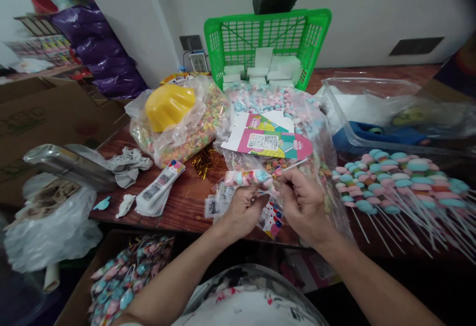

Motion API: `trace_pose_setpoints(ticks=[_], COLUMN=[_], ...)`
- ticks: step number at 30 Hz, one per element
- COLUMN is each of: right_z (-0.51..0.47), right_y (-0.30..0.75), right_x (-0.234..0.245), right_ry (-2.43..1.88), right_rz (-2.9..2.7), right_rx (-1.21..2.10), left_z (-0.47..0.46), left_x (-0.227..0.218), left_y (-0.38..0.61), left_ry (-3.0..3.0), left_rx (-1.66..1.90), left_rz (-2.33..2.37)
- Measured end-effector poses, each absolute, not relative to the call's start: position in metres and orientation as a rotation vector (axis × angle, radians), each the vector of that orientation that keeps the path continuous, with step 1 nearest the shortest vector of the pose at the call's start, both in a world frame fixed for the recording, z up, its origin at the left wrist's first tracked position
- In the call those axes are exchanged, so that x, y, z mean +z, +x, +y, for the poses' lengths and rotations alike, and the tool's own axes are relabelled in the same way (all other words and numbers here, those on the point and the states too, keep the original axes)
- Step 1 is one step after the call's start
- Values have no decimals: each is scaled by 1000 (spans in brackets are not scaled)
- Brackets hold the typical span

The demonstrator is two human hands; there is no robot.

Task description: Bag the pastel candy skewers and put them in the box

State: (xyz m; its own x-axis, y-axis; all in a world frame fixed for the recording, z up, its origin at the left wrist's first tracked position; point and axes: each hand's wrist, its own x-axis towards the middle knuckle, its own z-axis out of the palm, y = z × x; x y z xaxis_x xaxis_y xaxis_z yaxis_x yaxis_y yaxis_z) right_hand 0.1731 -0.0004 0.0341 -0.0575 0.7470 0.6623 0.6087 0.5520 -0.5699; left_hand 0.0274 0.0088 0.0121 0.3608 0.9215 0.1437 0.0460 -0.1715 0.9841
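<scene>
Above the table's front edge I hold a candy skewer (243, 177) in clear wrapping, lying sideways with its white stick (295, 164) pointing right. My left hand (243, 209) is closed at the lower side of the wrapper, fingers pinched together. My right hand (303, 202) pinches the wrapper's gathered end by the stick; whether a tie is between its fingertips is hidden. Beneath the hands lie clear printed bags (219, 204) and a colourful card (273, 219). Gold twist ties (203, 163) lie just beyond, to the left.
Unwrapped candy skewers (401, 182) are heaped at the right. Bags of ring candies (189, 142) and a green basket (267, 23) stand behind. Left are a stack of labels (159, 189) and a metal flask (70, 164). A box of wrapped candies (122, 276) sits below the edge.
</scene>
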Motion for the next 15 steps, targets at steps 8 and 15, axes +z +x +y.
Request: trace_pose_setpoints(ticks=[8, 15], right_z=[-14, 8], right_y=[148, 151], right_x=[31, 47], right_ry=[-699, -616], right_rz=[-1875, -1993], right_rx=[140, 5], left_z=[16, -15], left_x=[39, 19], left_y=[-11, -38], left_ry=[781, 811], left_rx=[1086, 501], left_rz=[588, 446])
